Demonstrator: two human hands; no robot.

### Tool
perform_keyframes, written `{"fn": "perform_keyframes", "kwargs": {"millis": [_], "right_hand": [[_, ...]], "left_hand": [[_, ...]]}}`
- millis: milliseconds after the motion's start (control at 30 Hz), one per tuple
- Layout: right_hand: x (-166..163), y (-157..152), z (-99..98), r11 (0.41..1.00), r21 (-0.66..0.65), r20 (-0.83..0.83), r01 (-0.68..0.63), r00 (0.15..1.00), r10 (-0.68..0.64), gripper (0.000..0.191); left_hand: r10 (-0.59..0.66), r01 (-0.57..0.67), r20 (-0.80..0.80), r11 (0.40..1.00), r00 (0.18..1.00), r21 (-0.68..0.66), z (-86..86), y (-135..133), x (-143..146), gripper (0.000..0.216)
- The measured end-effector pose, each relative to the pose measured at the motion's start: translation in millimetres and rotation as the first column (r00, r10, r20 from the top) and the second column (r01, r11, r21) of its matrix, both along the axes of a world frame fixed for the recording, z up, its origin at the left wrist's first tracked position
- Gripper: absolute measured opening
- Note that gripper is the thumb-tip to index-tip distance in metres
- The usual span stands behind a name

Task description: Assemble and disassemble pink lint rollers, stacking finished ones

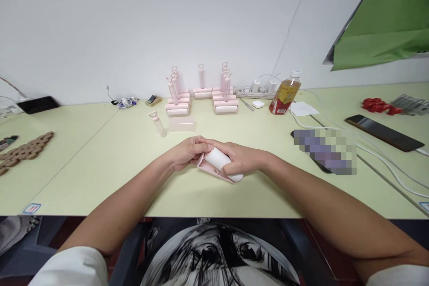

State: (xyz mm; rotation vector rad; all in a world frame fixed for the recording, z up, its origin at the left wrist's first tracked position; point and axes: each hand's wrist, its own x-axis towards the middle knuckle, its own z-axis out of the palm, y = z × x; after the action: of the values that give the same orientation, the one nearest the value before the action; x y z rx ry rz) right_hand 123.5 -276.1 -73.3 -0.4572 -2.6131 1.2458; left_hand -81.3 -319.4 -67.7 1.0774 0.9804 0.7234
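Between my hands, just above the near part of the table, is a lint roller head: a white sticky roll [218,159] tilted in a pale pink housing [214,173]. My left hand [189,151] is closed on its left end. Wrapped over the right end and top of the roll is my right hand [245,157], its thumb across the front. Beyond my left hand a loose pink handle [157,124] with a heart-shaped loop lies on the table, beside a translucent pink cover [181,124].
Assembled pink lint rollers [177,109] stand at the back by the wall, handles up. A drink bottle [285,94], power strip [256,94] and white cables are right of them. A phone [384,132] lies at right, brown wooden pieces [25,153] at left.
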Motion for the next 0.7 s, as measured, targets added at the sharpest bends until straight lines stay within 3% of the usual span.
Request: {"fn": "perform_keyframes", "kwargs": {"millis": [433,600,700], "right_hand": [[0,-2,0.9,0.998,0.055,0.094,-0.011,0.996,0.005,0.099],[4,3,-8.5,0.998,0.039,0.068,0.043,0.997,-0.045,0.098],[6,5,-12.6,0.995,0.032,0.06,0.096,0.993,-0.097,0.099]], "left_hand": [[0.015,-0.015,0.009,1.0,1.0,-0.002,-2.6,-1,-4,0.053],[-0.064,0.067,-0.036,0.992,0.997,0.107,-5.8,1,-6,0.047],[-0.033,0.044,-0.058,0.978,0.998,0.203,-6.5,3,-9,0.043]]}}
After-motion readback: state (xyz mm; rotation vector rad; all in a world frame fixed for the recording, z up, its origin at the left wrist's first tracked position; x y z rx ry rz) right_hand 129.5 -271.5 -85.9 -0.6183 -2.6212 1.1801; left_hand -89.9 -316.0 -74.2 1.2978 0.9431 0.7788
